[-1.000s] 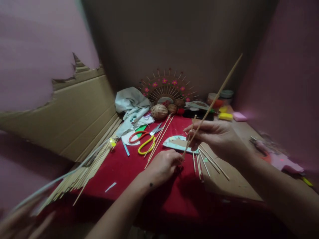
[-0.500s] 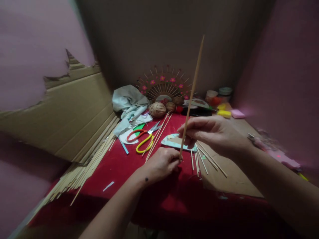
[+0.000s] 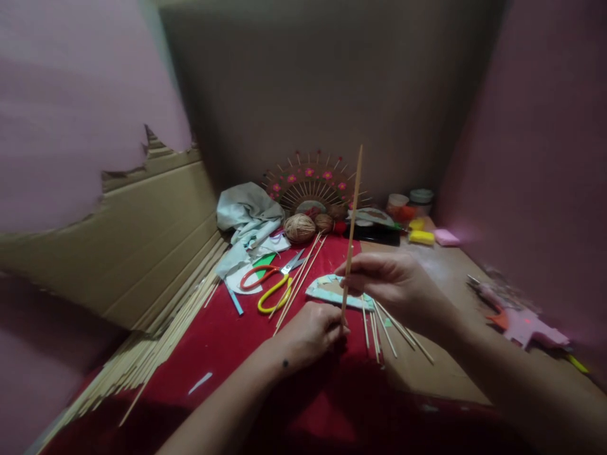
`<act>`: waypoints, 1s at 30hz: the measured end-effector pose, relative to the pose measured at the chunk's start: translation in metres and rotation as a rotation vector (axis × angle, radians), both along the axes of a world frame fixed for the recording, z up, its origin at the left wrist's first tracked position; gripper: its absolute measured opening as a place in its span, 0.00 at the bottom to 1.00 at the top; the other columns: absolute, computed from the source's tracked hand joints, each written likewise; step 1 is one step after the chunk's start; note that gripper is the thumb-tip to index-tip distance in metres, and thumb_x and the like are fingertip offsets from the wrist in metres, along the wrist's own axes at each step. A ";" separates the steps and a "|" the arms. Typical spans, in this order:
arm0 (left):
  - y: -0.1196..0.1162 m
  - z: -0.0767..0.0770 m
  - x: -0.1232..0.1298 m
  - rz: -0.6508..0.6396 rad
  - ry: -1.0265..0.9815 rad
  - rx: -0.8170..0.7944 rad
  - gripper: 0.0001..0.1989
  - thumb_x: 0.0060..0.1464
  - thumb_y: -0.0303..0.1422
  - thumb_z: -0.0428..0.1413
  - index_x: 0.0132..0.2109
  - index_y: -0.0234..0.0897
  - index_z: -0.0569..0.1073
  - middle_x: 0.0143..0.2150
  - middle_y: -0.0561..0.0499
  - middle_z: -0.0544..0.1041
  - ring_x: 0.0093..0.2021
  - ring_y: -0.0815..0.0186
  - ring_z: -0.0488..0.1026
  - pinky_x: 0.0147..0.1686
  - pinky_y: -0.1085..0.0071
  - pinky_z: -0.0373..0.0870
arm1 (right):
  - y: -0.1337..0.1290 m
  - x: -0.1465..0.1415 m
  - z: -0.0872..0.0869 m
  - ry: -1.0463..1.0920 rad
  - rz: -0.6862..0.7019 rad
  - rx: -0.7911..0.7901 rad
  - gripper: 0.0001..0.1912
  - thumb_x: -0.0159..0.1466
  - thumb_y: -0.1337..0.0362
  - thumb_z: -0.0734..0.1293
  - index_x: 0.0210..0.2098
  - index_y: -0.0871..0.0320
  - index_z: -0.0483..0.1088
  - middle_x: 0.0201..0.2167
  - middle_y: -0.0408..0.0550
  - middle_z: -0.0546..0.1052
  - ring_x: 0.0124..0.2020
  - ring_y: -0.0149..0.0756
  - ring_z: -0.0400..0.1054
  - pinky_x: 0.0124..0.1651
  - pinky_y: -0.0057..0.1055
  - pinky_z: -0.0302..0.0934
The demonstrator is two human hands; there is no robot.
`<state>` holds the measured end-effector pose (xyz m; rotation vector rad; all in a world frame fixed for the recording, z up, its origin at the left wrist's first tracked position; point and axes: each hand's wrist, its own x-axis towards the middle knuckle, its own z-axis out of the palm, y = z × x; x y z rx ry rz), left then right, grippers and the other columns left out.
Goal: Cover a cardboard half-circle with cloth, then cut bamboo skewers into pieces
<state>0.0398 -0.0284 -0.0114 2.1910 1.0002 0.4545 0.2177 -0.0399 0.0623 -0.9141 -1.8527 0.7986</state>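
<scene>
A thin wooden stick point(image 3: 355, 208) stands nearly upright between both hands, its pointed end up. My left hand point(image 3: 315, 332) pinches its lower end just above the red cloth point(image 3: 227, 360). Higher up, the fingers of my right hand point(image 3: 389, 281) are closed on the same stick; a second stick tip seems to show beside it there. Behind the hands lies a half-round piece edged in pale blue point(image 3: 327, 292). Several loose sticks point(image 3: 389, 332) fan out below that piece, partly on a cardboard sheet point(image 3: 446, 373).
Scissors point(image 3: 279, 281) lie left of centre near several sticks. Balls of twine point(image 3: 300, 227) sit before a flowered fan point(image 3: 308, 174). A pink glue gun point(image 3: 526, 322) is at the right. Many sticks point(image 3: 156, 341) lie along the left edge beside torn cardboard point(image 3: 156, 234).
The view has tilted, so the table things appear lower. The stick's tip has dropped and the stick leans less to the right. Both hands still hold it.
</scene>
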 end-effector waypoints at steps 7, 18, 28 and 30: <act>-0.005 0.002 0.003 0.022 -0.014 -0.093 0.08 0.57 0.27 0.50 0.30 0.33 0.70 0.21 0.55 0.72 0.21 0.73 0.67 0.24 0.78 0.61 | -0.003 -0.001 0.004 -0.054 -0.022 0.019 0.06 0.59 0.66 0.66 0.26 0.60 0.73 0.22 0.42 0.72 0.25 0.29 0.64 0.28 0.25 0.58; -0.006 -0.002 0.004 0.030 -0.047 -0.289 0.08 0.57 0.29 0.49 0.30 0.34 0.68 0.20 0.55 0.71 0.17 0.73 0.68 0.18 0.79 0.62 | -0.008 -0.007 0.005 -0.111 -0.003 0.074 0.08 0.59 0.68 0.65 0.23 0.60 0.70 0.19 0.41 0.70 0.22 0.27 0.62 0.25 0.25 0.55; 0.000 0.009 -0.009 0.066 -0.065 -0.357 0.07 0.54 0.27 0.52 0.40 0.33 0.72 0.21 0.56 0.70 0.19 0.72 0.68 0.19 0.79 0.63 | -0.004 -0.005 0.004 -0.074 -0.022 0.015 0.07 0.59 0.67 0.65 0.25 0.59 0.72 0.21 0.42 0.72 0.23 0.29 0.65 0.26 0.26 0.57; -0.002 0.011 -0.010 0.052 -0.085 -0.329 0.07 0.53 0.27 0.53 0.40 0.34 0.72 0.23 0.55 0.72 0.21 0.72 0.69 0.21 0.79 0.64 | -0.005 -0.005 0.005 -0.076 -0.022 0.009 0.07 0.59 0.67 0.66 0.24 0.59 0.72 0.21 0.42 0.72 0.23 0.29 0.65 0.26 0.26 0.57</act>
